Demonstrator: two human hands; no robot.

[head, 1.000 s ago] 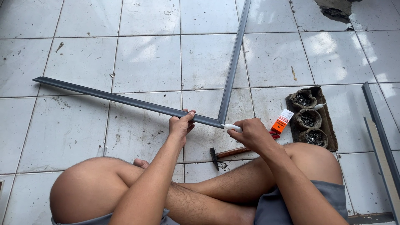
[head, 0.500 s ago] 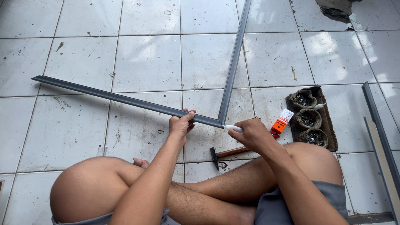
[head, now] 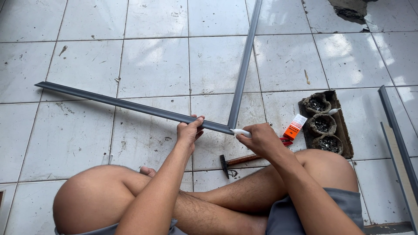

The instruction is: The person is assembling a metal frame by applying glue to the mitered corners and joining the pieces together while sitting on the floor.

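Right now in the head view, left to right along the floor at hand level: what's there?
Far end of the long grey bar → left hand gripping that bar → frame corner joint → right hand holding a white tube → orange-and-white packet → dark tray of small cups → grey strips by the right edge.

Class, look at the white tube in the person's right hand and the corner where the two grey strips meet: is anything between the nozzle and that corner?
Nothing visible. The right hand holds the white tube with its tip right at the corner joint of the grey strips. The left hand grips the strip beside the corner, clear of the tip.
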